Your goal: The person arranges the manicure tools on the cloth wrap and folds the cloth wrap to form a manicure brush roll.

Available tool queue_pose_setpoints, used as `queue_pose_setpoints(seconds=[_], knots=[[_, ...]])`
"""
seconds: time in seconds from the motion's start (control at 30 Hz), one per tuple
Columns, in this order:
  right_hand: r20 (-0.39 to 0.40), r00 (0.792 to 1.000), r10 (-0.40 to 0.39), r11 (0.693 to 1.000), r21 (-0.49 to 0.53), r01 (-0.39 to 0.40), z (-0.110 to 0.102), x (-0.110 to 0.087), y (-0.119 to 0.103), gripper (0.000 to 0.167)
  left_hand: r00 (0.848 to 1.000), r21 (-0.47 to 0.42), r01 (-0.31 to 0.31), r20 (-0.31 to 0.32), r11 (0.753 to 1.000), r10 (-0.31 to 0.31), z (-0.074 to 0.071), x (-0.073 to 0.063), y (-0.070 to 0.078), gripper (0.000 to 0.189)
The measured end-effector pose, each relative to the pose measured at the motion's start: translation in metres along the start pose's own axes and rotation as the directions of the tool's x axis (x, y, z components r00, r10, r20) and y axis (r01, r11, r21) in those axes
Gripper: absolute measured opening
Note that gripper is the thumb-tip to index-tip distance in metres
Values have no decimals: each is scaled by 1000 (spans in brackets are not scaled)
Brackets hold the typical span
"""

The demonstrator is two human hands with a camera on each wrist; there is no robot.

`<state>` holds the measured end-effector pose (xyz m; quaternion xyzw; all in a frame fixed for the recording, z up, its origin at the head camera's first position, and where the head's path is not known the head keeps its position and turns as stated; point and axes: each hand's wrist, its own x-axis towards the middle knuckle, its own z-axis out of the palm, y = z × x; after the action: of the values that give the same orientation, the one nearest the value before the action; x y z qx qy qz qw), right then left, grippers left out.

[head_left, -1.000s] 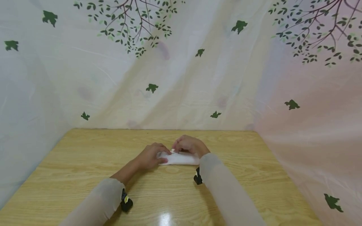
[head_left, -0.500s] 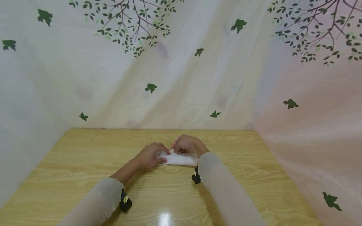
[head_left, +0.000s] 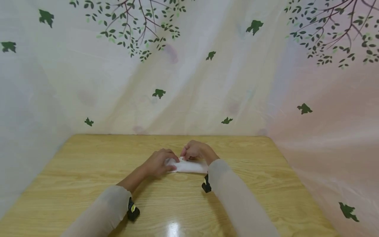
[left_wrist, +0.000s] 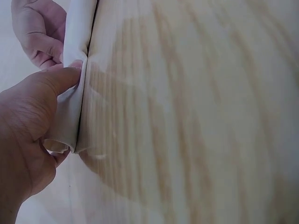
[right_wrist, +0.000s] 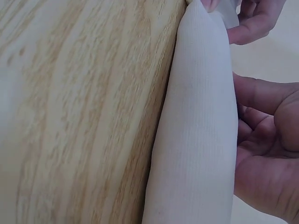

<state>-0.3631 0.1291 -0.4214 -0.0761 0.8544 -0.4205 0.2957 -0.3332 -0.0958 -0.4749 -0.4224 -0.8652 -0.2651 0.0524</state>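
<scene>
A white roll of finely ribbed cloth [head_left: 191, 167] lies crosswise on the table. My left hand [head_left: 160, 163] grips its left end, the thumb pressing a dent into the near side in the left wrist view, with fingers behind. At the far edge, near the middle, my right hand [head_left: 196, 150] has curled fingers and pinches the cloth beside a small white tab [head_left: 181, 158]. From the right wrist, the ribbed roll [right_wrist: 196, 116] runs lengthwise, with the right hand [right_wrist: 273, 140] along its far side; those fingertips are partly hidden.
The wood-grain table [head_left: 165, 200] reaches back to a pale curtain [head_left: 189, 75] printed with leaves and branches. More curtain hangs along both sides. Each sleeve cuff carries a small black wrist camera [head_left: 133, 210].
Both hands keep nearly the same place and hold on the cloth roll. The head view shifts only slightly.
</scene>
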Motion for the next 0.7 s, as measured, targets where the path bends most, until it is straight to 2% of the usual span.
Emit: queue_pose_setpoints(seconds=[0.23, 0.37, 0.47, 0.57, 0.7], knots=[[31, 994, -105, 994, -24, 106, -4, -13, 10, 14, 1000, -25, 25, -5, 999, -25, 4, -5, 11, 21], [48, 985, -164, 985, -41, 167, 1, -24, 13, 16, 1000, -88, 16, 5, 996, -15, 2, -12, 17, 21], [49, 978, -204, 975, -78, 207, 4, -31, 15, 13, 999, -151, 32, 22, 988, -29, 0, -18, 23, 22], [37, 968, -247, 959, -134, 250, 6, -38, 17, 12, 999, -179, 37, 33, 983, -31, -3, -24, 28, 29], [45, 948, -314, 918, -241, 315, 9, -52, 18, 13, 999, -149, 5, 36, 989, 0, -4, -31, 34, 38]])
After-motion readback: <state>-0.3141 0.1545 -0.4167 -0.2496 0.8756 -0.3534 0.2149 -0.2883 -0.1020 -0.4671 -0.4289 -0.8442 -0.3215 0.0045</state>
